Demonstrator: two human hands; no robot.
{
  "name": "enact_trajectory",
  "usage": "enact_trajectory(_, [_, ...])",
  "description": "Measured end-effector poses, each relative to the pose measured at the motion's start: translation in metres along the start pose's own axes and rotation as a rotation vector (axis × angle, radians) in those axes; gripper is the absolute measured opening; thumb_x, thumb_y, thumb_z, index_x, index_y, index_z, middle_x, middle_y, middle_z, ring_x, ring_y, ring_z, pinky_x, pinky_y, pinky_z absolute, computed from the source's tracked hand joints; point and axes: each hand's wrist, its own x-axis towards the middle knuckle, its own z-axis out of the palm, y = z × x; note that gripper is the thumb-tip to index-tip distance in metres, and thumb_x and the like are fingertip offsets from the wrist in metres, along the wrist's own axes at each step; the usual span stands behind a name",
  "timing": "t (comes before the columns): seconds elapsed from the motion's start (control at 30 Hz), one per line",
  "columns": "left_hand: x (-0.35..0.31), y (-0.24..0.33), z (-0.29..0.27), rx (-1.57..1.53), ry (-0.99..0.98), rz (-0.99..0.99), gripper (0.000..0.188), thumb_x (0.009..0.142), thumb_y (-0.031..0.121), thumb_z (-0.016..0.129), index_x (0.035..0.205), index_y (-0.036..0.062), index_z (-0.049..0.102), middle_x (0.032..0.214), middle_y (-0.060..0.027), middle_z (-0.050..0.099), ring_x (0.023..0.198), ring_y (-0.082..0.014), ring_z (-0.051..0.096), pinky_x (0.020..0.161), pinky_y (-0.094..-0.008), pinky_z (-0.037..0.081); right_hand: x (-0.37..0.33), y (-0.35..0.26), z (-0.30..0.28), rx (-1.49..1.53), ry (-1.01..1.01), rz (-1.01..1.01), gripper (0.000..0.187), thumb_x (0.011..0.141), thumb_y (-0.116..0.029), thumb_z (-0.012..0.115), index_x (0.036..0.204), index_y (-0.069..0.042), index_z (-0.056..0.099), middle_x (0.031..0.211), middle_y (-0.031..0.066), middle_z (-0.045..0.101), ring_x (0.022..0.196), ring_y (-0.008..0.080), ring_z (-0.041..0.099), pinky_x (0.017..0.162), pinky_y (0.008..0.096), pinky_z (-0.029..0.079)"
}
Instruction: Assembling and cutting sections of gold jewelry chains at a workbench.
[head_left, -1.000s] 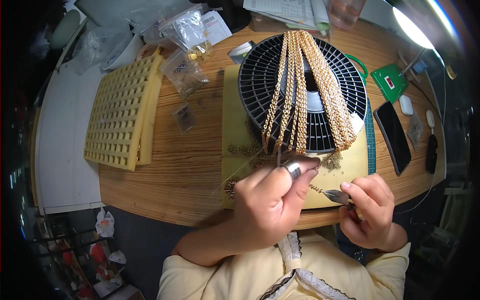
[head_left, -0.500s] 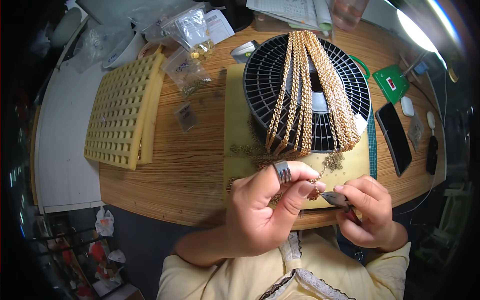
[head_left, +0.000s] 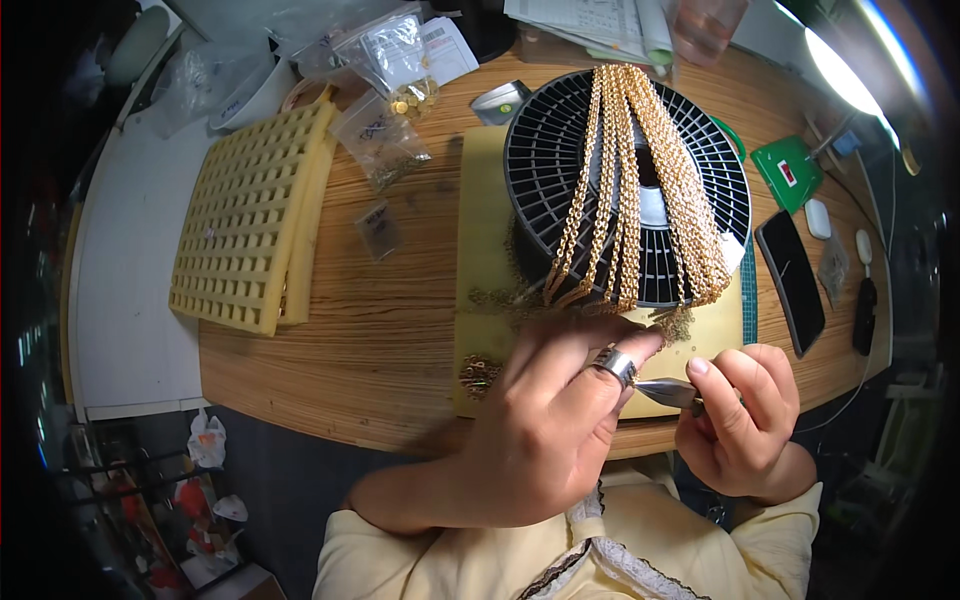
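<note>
My left hand (head_left: pixel 545 425) is closed in a pinch, its back turned up and a slotted metal ring (head_left: pixel 616 366) on one finger. It grips a gold chain whose held part is mostly hidden by the fingers. In my right hand (head_left: pixel 745 420) is a pair of pliers (head_left: pixel 664 391), their jaws touching the left fingertips by the metal ring. Just beyond the fingers is a small heap of jump rings (head_left: pixel 677 324). Long gold chains (head_left: pixel 685 215) drape over a black slotted spool (head_left: pixel 540 185). More chain (head_left: pixel 480 376) lies left of my left hand.
A yellow mat (head_left: pixel 478 230) lies beneath the spool. Yellow foam trays with square holes (head_left: pixel 245 215) stand at the left, with small plastic bags (head_left: pixel 382 140) near them. To the right are a phone (head_left: pixel 790 275), a green card-like piece (head_left: pixel 785 172) and a bright lamp (head_left: pixel 845 75).
My left hand has rolled over, so its back now faces up and the chain it pinched is mostly covered. The pliers' jaws have come close against the metal ring. The whole view shifted slightly.
</note>
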Motion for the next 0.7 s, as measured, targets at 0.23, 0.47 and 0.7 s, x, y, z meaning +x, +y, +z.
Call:
enact_trajectory(0.23, [-0.0022,0.0021,-0.0027,0.047,-0.011,0.003,0.044,0.077,-0.008,0.061,0.121,-0.0057,0.061,0.115,-0.0207,0.056,0.101,-0.0379,0.053,0.089,-0.0443,0.045,0.0005,-0.0032,-0.0039,-0.055,-0.022,-0.018,0.051,0.057,-0.01,0.068,0.107,-0.002,0.07,0.088,0.0083,0.057,0.067,0.0229,0.049,0.055,0.0336,0.038])
enact_trajectory(0.47, [-0.0022,0.005,-0.0039,0.091,-0.001,-0.007,0.043,0.079,-0.007,0.061,0.122,-0.0054,0.06,0.114,-0.0201,0.057,0.099,-0.0373,0.053,0.086,-0.0431,0.045,-0.0008,-0.0059,-0.0077,-0.076,-0.027,-0.027,0.049,0.058,-0.01,0.067,0.107,-0.003,0.07,0.089,0.0083,0.057,0.067,0.0223,0.049,0.054,0.0332,0.037])
enact_trajectory(0.7, [-0.0016,0.0084,-0.0039,0.103,0.04,-0.001,0.036,0.081,-0.003,0.061,0.117,-0.0036,0.065,0.107,-0.018,0.062,0.093,-0.0315,0.059,0.083,-0.0372,0.047,0.0011,-0.0065,-0.0092,-0.122,-0.035,-0.061,0.049,0.059,-0.01,0.068,0.107,-0.002,0.07,0.089,0.0081,0.057,0.066,0.0219,0.048,0.054,0.0329,0.037])
